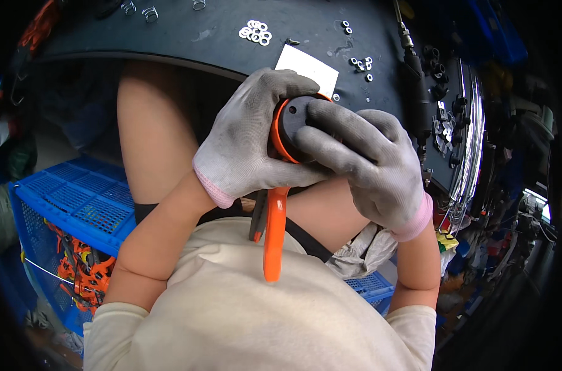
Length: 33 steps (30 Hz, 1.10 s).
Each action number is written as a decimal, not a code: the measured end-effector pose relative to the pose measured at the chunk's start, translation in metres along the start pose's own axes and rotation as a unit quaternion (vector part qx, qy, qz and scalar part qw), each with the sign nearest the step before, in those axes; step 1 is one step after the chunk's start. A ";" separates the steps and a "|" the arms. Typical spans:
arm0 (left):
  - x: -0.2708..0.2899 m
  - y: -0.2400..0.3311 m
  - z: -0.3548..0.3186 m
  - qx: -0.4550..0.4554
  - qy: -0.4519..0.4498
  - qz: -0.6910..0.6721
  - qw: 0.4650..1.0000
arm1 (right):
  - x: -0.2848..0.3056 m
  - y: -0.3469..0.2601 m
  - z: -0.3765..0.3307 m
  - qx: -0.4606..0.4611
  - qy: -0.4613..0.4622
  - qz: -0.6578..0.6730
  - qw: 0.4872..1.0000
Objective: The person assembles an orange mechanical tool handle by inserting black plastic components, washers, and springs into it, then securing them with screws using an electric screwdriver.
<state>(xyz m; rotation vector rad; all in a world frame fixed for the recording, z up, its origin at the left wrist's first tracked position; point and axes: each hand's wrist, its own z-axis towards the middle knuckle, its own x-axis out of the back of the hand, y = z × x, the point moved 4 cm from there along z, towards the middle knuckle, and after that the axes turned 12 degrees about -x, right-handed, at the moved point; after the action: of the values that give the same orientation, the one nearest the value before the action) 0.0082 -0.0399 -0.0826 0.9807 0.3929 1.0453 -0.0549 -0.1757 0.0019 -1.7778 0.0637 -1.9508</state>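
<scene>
An orange-handled tool is in my gloved left hand, above my lap, with its handle hanging toward my shirt. Beside the handle runs a narrow dark arm. At the tool's upper end sits a round black cap with a small hole, inside an orange rim. My left thumb and fingers wrap around this round end. From the other side, my gloved right hand closes over it, two fingers lying across the black face. Its thumb and what lies under those fingers are hidden.
On the dark workbench lie flat washers, several nuts, springs, a screw and a white card. A black power driver hangs at the right, near metal rods. A blue crate with orange tools stands left.
</scene>
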 end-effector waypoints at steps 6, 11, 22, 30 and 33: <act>0.002 0.002 0.001 -0.008 -0.006 0.018 1.000 | -0.002 0.003 -0.002 0.005 -0.021 -0.005 1.000; 0.002 -0.002 0.000 -0.013 -0.011 0.002 1.000 | -0.002 -0.001 -0.011 -0.016 -0.029 -0.025 0.999; 0.002 -0.001 -0.002 -0.006 -0.013 -0.009 1.000 | 0.001 -0.017 -0.011 -0.141 0.003 -0.007 0.990; 0.003 0.006 -0.014 -0.048 -0.015 0.129 0.990 | -0.019 -0.028 -0.020 -0.129 0.147 0.000 0.981; 0.003 0.005 -0.030 -0.083 0.022 0.177 0.980 | -0.037 -0.013 -0.025 -0.078 0.240 0.017 0.967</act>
<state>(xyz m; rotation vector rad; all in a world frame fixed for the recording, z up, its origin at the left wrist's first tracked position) -0.0134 -0.0220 -0.0937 0.8953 0.1645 1.4005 -0.0815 -0.1576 -0.0314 -1.3403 0.4178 -2.3628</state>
